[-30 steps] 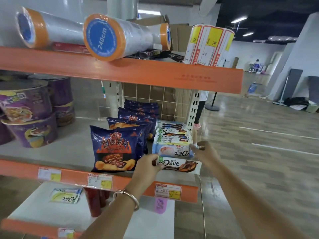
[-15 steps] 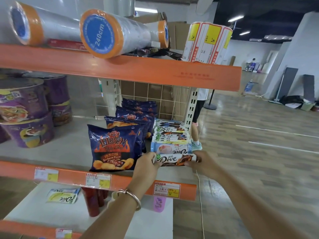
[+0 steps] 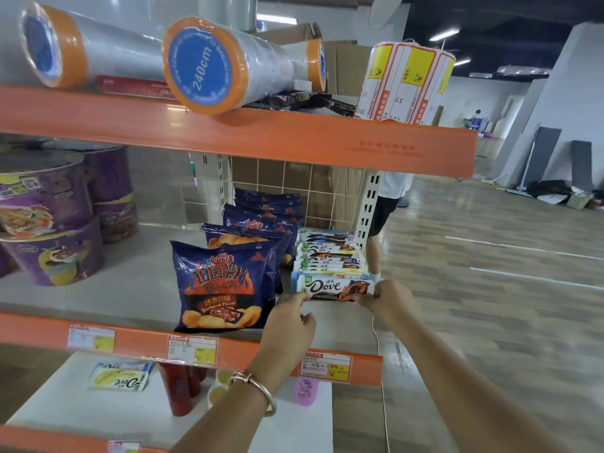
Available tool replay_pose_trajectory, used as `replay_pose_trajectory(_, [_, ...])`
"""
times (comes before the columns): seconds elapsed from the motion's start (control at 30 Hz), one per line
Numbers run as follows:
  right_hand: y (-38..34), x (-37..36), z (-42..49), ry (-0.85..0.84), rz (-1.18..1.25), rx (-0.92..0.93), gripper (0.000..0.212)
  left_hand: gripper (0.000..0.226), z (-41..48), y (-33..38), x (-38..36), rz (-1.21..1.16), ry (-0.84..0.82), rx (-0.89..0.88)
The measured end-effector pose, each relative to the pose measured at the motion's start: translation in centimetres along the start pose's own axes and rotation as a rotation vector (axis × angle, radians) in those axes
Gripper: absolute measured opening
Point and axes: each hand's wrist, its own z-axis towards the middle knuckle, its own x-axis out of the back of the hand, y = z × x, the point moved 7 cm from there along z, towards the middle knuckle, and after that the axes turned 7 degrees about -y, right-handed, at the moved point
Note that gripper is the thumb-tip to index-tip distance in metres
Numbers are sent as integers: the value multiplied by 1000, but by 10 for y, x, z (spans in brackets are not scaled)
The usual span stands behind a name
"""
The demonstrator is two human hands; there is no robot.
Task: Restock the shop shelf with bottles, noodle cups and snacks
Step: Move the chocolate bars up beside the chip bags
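Both your left hand (image 3: 289, 318) and right hand (image 3: 390, 300) are pinching a chocolate bar (image 3: 327, 287), fronting its row (image 3: 327, 253); chip bags (image 3: 222, 282), noodle cups (image 3: 49, 223) sitting stocked, bottles (image 3: 178, 387) looking few

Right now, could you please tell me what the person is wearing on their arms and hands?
Both forearms are bare: no sleeves or gloves show. The left hand has a thin silver-coloured bangle round its wrist, with a small wrapped joint. The right hand and its wrist wear nothing visible.
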Motion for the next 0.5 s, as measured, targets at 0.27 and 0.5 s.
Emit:
replay_pose_trajectory(0.27, [21, -17, -8, -1, 305, -91, 41, 39, -1, 1, -1, -37, -63, -50])
replay_pose_trajectory(0.5, [48, -29, -44, 72, 497, -256, 40, 38, -14, 10, -3, 27, -184, -196])
